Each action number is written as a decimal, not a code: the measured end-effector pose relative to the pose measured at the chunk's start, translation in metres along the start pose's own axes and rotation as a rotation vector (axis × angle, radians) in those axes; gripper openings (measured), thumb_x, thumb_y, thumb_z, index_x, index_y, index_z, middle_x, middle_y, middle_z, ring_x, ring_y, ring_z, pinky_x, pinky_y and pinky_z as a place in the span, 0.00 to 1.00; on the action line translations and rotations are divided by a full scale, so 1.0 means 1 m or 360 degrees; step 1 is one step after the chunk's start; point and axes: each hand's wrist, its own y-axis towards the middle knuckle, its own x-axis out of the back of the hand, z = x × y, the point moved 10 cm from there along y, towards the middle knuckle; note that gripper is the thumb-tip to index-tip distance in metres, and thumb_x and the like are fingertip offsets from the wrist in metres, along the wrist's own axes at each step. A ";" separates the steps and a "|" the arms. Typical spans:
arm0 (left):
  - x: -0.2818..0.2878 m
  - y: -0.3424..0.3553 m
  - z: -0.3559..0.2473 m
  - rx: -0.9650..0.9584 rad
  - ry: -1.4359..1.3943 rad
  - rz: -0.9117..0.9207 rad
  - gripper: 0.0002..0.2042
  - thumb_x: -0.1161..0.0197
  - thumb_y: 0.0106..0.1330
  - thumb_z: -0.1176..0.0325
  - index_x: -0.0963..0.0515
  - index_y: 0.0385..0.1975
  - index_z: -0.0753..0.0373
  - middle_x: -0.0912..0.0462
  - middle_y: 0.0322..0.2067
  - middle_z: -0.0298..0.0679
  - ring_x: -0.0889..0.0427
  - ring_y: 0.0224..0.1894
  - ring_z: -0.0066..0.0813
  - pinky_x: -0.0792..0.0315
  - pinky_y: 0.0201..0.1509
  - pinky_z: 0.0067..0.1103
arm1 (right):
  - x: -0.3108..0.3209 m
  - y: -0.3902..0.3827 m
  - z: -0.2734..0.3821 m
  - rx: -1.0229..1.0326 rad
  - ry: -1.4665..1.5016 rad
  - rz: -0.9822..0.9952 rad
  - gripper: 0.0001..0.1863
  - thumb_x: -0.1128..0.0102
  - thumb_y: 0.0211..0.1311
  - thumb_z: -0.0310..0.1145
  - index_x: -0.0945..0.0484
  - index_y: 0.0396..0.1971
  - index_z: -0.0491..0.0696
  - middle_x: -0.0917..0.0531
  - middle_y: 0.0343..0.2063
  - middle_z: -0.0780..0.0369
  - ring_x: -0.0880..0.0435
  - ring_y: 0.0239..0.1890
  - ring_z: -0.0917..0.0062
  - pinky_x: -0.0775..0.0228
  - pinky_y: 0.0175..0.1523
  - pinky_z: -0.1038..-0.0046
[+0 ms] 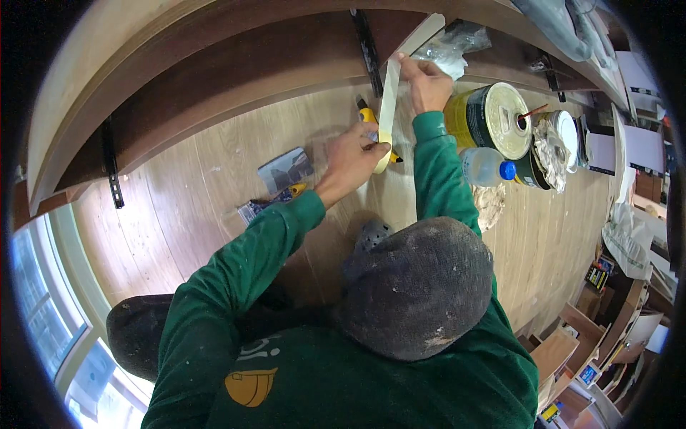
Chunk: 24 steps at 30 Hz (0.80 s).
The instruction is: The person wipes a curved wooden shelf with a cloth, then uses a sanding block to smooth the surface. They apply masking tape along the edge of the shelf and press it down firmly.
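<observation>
My left hand is closed around a roll of cream masking tape, held just above the wooden surface. A length of tape runs up from the roll to my right hand, which pinches its free end near a pale wooden strip by the brown shelf board. A yellow utility knife lies on the wood just behind the tape, partly hidden by my left hand.
To the right stand a large yellow tin can, a clear bottle with a blue cap, a second can with a rag. A clear plastic bag, a flat packet, black brackets and a window are around.
</observation>
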 end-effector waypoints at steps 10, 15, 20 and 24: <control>-0.002 -0.001 -0.002 0.0013 0.0053 0.0012 0.20 0.36 0.62 0.70 0.29 0.52 0.69 0.14 0.34 0.46 0.17 0.34 0.24 0.24 0.36 0.21 | -0.002 0.007 -0.002 0.0186 -0.0125 -0.0009 0.22 0.24 0.48 0.45 0.16 0.25 0.38 0.18 0.20 0.64 0.24 0.23 0.83 0.31 0.30 0.78; 0.002 0.000 -0.005 -0.0080 0.0018 -0.0036 0.21 0.36 0.62 0.69 0.29 0.53 0.70 0.14 0.34 0.46 0.17 0.34 0.25 0.24 0.36 0.22 | 0.005 0.015 0.015 0.0252 0.0118 -0.0038 0.24 0.24 0.43 0.51 0.15 0.25 0.41 0.16 0.20 0.59 0.19 0.24 0.78 0.26 0.34 0.73; -0.002 0.002 -0.002 -0.0029 -0.0006 -0.0021 0.21 0.36 0.62 0.69 0.29 0.53 0.70 0.14 0.34 0.47 0.17 0.33 0.24 0.24 0.35 0.22 | 0.004 0.012 0.013 0.0456 -0.0221 -0.0074 0.21 0.24 0.44 0.47 0.15 0.24 0.42 0.16 0.19 0.60 0.19 0.23 0.78 0.27 0.34 0.74; 0.002 0.001 -0.015 -0.0058 0.0089 -0.0012 0.20 0.36 0.61 0.70 0.29 0.53 0.70 0.14 0.34 0.46 0.17 0.32 0.24 0.25 0.35 0.21 | 0.001 0.010 0.013 0.0305 -0.0197 0.0069 0.19 0.23 0.46 0.41 0.17 0.25 0.39 0.18 0.18 0.64 0.23 0.23 0.84 0.32 0.29 0.80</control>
